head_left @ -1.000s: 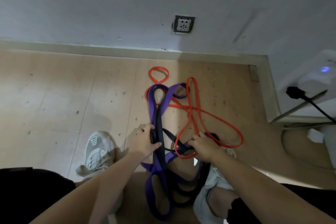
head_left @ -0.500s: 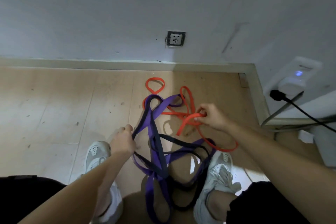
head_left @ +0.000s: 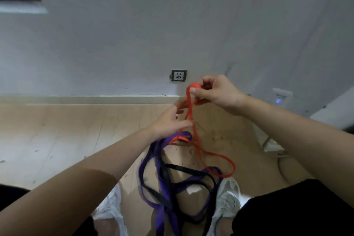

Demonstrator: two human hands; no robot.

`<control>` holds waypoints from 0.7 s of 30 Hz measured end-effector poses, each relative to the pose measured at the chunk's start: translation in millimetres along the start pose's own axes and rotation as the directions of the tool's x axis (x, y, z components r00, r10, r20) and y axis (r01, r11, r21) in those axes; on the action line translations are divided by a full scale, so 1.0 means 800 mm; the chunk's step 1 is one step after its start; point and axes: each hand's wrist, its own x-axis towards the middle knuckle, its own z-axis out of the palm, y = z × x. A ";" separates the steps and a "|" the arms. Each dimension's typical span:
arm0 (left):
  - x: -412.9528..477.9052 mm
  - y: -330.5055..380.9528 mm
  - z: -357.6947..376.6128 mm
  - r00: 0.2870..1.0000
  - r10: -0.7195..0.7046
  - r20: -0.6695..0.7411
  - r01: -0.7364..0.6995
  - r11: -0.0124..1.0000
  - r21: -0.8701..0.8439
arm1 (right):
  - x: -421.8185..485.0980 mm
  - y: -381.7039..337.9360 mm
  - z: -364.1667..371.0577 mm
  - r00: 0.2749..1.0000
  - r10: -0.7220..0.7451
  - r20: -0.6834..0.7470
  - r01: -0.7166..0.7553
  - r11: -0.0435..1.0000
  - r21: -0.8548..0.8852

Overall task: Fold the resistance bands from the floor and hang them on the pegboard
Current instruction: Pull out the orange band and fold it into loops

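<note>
My right hand (head_left: 216, 94) pinches the top of the thin red band (head_left: 191, 109) and holds it up in front of the wall. The red band hangs down in two strands and its lower loop (head_left: 226, 161) lies on the floor. My left hand (head_left: 170, 122) is beside the hanging strands with fingers stretched out, touching them. The purple band (head_left: 162, 182) and the black band (head_left: 183, 168) lie tangled on the floor between my shoes. No pegboard is in view.
A wall socket (head_left: 178, 75) sits low on the grey wall above the baseboard (head_left: 86, 99). A white device with a blue light (head_left: 281, 97) and cables stand at the right. My white shoes (head_left: 228, 197) flank the bands on the wooden floor (head_left: 57, 140).
My right hand has lifted the red band up off the floor. My left hand has let go of the purple and black bands and moved up to the red strands. The view tilted upward.
</note>
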 end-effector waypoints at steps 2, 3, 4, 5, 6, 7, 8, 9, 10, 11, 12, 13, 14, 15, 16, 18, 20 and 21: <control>0.006 0.019 0.002 1.000 0.016 0.021 -0.016 1.000 -0.008 | -0.005 -0.031 -0.010 0.994 -0.073 -0.079 0.074 0.997 0.011; 0.008 0.024 0.003 1.000 0.007 0.026 -0.007 1.000 -0.011 | -0.007 -0.045 -0.017 0.988 -0.105 -0.117 0.107 0.994 0.015; 0.009 0.027 0.006 1.000 0.000 0.026 0.001 1.000 -0.007 | -0.010 -0.056 -0.024 0.981 -0.130 -0.147 0.134 0.991 0.021; 0.009 0.029 0.010 1.000 0.000 0.009 0.000 1.000 0.003 | -0.013 -0.065 -0.031 0.974 -0.150 -0.168 0.157 0.987 0.029; 0.009 0.034 0.014 0.999 0.010 -0.033 -0.010 1.000 0.004 | -0.016 -0.073 -0.037 0.968 -0.167 -0.185 0.176 0.984 0.034; 0.010 0.038 0.018 0.993 0.019 -0.114 -0.019 1.000 -0.002 | -0.020 -0.078 -0.042 0.962 -0.182 -0.202 0.193 0.981 0.034; 0.011 0.044 0.021 0.976 0.017 -0.217 -0.022 1.000 -0.020 | -0.023 -0.082 -0.046 0.956 -0.197 -0.215 0.207 0.978 0.027; 0.011 0.050 0.023 0.948 0.013 -0.319 -0.024 0.999 -0.029 | -0.025 -0.084 -0.049 0.952 -0.208 -0.224 0.217 0.976 0.016; 0.012 0.055 0.022 0.918 0.017 -0.397 -0.028 0.999 -0.021 | -0.027 -0.085 -0.052 0.949 -0.219 -0.228 0.225 0.974 0.003; 0.013 0.061 0.020 0.894 0.037 -0.446 -0.035 0.999 0.014 | -0.028 -0.086 -0.055 0.947 -0.228 -0.226 0.232 0.973 -0.011; 0.016 0.064 0.015 0.882 0.062 -0.467 -0.039 0.998 0.058 | -0.028 -0.086 -0.058 0.946 -0.236 -0.222 0.237 0.971 -0.024; 0.017 0.069 0.011 0.879 0.093 -0.468 -0.053 0.994 0.098 | -0.029 -0.087 -0.061 0.945 -0.244 -0.217 0.242 0.970 -0.036; 0.020 0.078 0.005 0.882 0.125 -0.455 -0.069 0.988 0.138 | -0.028 -0.089 -0.064 0.945 -0.254 -0.207 0.249 0.967 -0.050; 0.022 0.087 -0.002 0.886 0.155 -0.437 -0.085 0.981 0.177 | -0.028 -0.093 -0.066 0.945 -0.264 -0.192 0.258 0.964 -0.057; 0.024 0.098 -0.010 0.888 0.187 -0.420 -0.105 0.972 0.211 | -0.027 -0.098 -0.067 0.944 -0.276 -0.182 0.270 0.961 -0.058; 0.029 0.126 -0.029 0.907 0.242 -0.346 -0.159 0.955 0.250 | -0.025 -0.112 -0.070 0.934 -0.308 -0.183 0.306 0.951 -0.039; 0.030 0.155 -0.046 0.954 0.251 -0.167 -0.202 0.944 0.261 | -0.022 -0.128 -0.071 0.909 -0.349 -0.226 0.362 0.932 0.014; 0.028 0.168 -0.049 0.970 0.236 -0.059 -0.214 0.942 0.258 | -0.020 -0.134 -0.071 0.894 -0.366 -0.257 0.391 0.919 0.050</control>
